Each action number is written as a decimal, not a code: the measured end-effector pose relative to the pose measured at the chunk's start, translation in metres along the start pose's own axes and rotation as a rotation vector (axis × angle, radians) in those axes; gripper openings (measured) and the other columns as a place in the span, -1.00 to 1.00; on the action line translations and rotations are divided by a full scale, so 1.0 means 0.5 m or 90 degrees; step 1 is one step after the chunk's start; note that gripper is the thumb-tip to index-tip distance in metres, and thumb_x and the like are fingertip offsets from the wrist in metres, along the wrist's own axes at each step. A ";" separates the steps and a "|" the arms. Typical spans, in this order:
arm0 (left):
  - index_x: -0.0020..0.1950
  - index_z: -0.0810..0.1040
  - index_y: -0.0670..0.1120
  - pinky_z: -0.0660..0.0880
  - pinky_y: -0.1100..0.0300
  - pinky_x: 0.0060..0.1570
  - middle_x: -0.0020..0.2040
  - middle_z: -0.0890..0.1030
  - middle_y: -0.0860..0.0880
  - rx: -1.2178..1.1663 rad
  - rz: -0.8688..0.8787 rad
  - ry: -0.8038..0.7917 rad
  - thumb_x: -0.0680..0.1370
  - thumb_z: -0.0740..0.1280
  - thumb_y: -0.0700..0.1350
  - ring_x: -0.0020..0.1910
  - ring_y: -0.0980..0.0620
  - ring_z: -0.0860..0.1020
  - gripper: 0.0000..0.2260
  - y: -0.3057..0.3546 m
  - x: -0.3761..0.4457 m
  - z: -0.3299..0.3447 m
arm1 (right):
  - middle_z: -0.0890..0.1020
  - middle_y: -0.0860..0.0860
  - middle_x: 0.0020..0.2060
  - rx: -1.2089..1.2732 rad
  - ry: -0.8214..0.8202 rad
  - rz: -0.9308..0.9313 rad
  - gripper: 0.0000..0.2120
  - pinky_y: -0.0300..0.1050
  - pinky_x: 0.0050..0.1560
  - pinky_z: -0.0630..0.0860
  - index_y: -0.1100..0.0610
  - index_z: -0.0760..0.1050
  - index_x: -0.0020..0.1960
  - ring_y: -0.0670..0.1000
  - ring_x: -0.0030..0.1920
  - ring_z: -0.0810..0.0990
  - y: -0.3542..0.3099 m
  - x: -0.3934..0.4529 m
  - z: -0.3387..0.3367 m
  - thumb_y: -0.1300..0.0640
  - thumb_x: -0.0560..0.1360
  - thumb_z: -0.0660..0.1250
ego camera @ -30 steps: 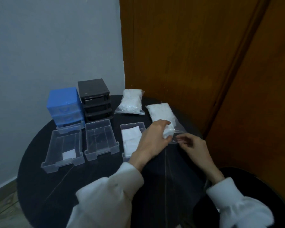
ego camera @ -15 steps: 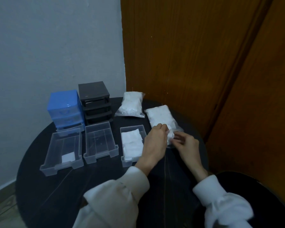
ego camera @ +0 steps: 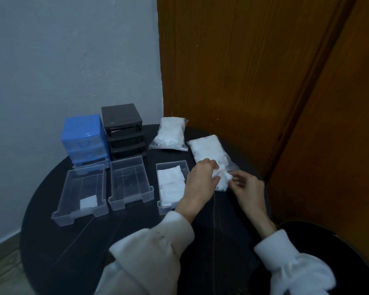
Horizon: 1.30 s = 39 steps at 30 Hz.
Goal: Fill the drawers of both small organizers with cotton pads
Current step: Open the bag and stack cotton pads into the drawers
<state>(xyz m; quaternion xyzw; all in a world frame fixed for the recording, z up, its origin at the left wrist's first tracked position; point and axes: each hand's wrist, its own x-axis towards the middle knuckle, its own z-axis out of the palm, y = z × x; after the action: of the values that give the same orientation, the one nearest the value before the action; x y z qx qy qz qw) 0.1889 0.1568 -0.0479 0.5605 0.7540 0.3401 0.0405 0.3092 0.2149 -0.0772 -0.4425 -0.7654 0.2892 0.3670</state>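
Note:
A blue organizer (ego camera: 83, 139) and a black organizer (ego camera: 124, 129) stand at the back of the round black table (ego camera: 77, 241). Three clear drawers lie in front: the left drawer (ego camera: 81, 192) holds one pad, the middle drawer (ego camera: 129, 182) holds none, the right drawer (ego camera: 170, 184) is lined with white cotton pads. My left hand (ego camera: 200, 180) and my right hand (ego camera: 246, 188) both pinch the near, open end of a clear bag of cotton pads (ego camera: 211, 152), where white pads show between my fingers. A second bag (ego camera: 170, 133) lies behind it.
A pale wall rises behind the organizers and a brown wooden door (ego camera: 243, 81) stands close behind the bags. A dark round seat (ego camera: 332, 241) sits at the lower right. Wooden floor shows at the lower left.
Both hands have closed in on the bag's near end. The left hand slid from the bag's top down to its mouth, and the right hand came up to meet it.

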 end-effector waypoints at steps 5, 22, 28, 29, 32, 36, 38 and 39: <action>0.18 0.53 -0.12 0.41 0.13 0.09 0.15 0.55 -0.08 -0.014 -0.001 -0.003 0.51 0.34 -0.18 0.14 -0.06 0.50 -0.75 0.003 0.000 -0.002 | 0.64 0.01 -0.06 0.054 -0.047 0.016 -0.71 -0.49 -0.19 0.47 0.16 0.56 0.13 -0.21 -0.15 0.57 -0.008 -0.005 -0.005 0.28 0.41 0.42; 0.23 0.50 -0.12 0.38 0.15 0.10 0.20 0.51 -0.07 0.013 0.028 -0.019 0.52 0.32 -0.20 0.20 -0.04 0.45 -0.72 0.006 0.000 -0.002 | 0.60 -0.07 -0.17 -0.028 0.051 -0.030 -0.85 -0.33 -0.16 0.47 0.06 0.61 -0.03 -0.21 -0.21 0.52 -0.018 -0.023 -0.060 0.25 0.49 0.32; 0.35 0.41 -0.08 0.27 0.24 0.27 0.32 0.44 -0.06 -0.042 0.061 -0.049 0.50 0.35 -0.22 0.32 0.01 0.36 -0.58 -0.004 -0.019 -0.027 | 0.55 -0.12 -0.18 0.016 0.083 -0.058 -0.88 -0.42 -0.18 0.34 0.07 0.57 -0.10 -0.26 -0.16 0.47 -0.055 -0.018 -0.098 0.22 0.51 0.28; 0.38 0.38 -0.07 0.25 0.27 0.28 0.35 0.42 -0.05 -0.046 0.063 -0.049 0.50 0.35 -0.21 0.34 0.03 0.35 -0.55 -0.008 -0.027 -0.035 | 0.55 -0.12 -0.17 0.021 0.075 -0.059 -0.88 -0.44 -0.20 0.34 0.08 0.57 -0.08 -0.29 -0.16 0.47 -0.061 -0.017 -0.099 0.22 0.52 0.27; 0.40 0.36 -0.03 0.23 0.30 0.27 0.37 0.41 -0.02 -0.044 0.059 -0.021 0.54 0.32 -0.18 0.35 0.07 0.36 -0.57 -0.035 -0.055 -0.060 | 0.55 -0.10 -0.11 0.040 0.046 -0.062 -0.87 -0.46 -0.22 0.37 0.09 0.57 0.00 -0.34 -0.15 0.46 -0.069 -0.018 -0.093 0.23 0.53 0.27; 0.33 0.43 -0.03 0.34 0.25 0.18 0.27 0.50 -0.05 -0.023 0.007 0.045 0.58 0.22 -0.19 0.24 0.04 0.45 -0.69 -0.088 -0.064 -0.094 | 0.55 -0.06 -0.11 0.089 0.014 -0.038 -0.85 -0.44 -0.26 0.41 0.11 0.53 0.08 -0.25 -0.16 0.48 -0.082 -0.010 -0.076 0.22 0.53 0.28; 0.31 0.45 -0.07 0.39 0.22 0.07 0.21 0.54 -0.09 -0.024 -0.027 0.045 0.59 0.20 -0.20 0.14 -0.01 0.50 -0.70 -0.108 -0.068 -0.110 | 0.55 -0.04 -0.16 0.120 0.000 -0.017 -0.87 -0.50 -0.28 0.41 0.12 0.50 0.07 -0.21 -0.17 0.50 -0.090 0.005 -0.052 0.23 0.53 0.30; 0.32 0.45 -0.08 0.40 0.20 0.04 0.21 0.54 -0.10 -0.012 -0.038 0.034 0.59 0.21 -0.20 0.12 -0.03 0.51 -0.70 -0.115 -0.070 -0.118 | 0.55 -0.03 -0.16 0.131 -0.008 -0.005 -0.88 -0.51 -0.28 0.41 0.12 0.50 0.05 -0.19 -0.16 0.51 -0.097 0.011 -0.037 0.23 0.52 0.30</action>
<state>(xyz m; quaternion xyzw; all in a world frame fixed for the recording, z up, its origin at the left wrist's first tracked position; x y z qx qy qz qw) 0.1286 0.0907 -0.0458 0.5279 0.7681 0.3606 0.0357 0.3001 0.2009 -0.0278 -0.3974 -0.7360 0.3674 0.4067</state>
